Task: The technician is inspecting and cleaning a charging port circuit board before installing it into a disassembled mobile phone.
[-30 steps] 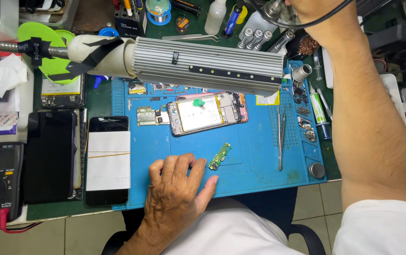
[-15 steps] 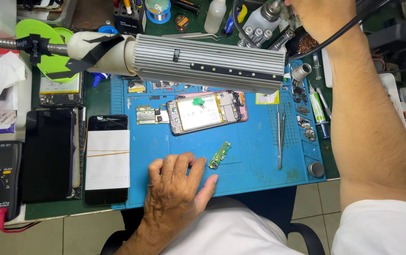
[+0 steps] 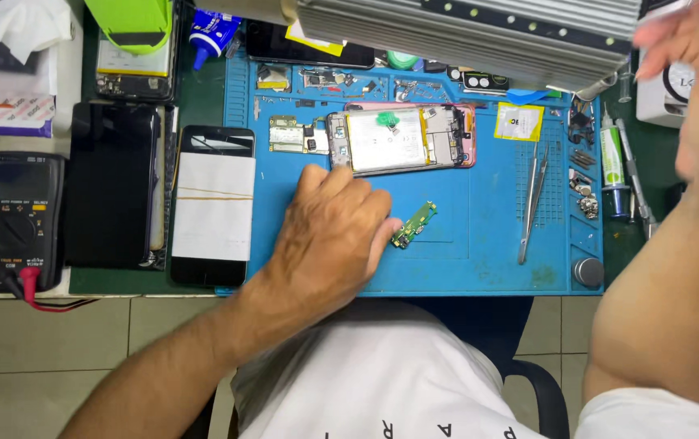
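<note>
- Left hand (image 3: 329,232): lies palm down, fingers spread flat, on the blue repair mat (image 3: 479,268); it grips nothing. Its fingertips sit just beside the small green circuit board (image 3: 414,224) and just below the opened smartphone (image 3: 402,140).
- Right hand (image 3: 675,36): raised at the upper right edge of the view, blurred; whether it grips anything cannot be told.
- Opened smartphone: lies face down on the mat, back cover off, battery exposed, with a green tab on it.
- Small green circuit board: lies loose on the mat, tilted, below the phone.
- Tweezers (image 3: 531,203): rest on the mat, right of the board, well apart from both hands.
- Ribbed grey lamp head (image 3: 471,36): hangs over the mat's far edge.
- Multimeter (image 3: 16,223): stands at the tabletop's left edge.
</note>
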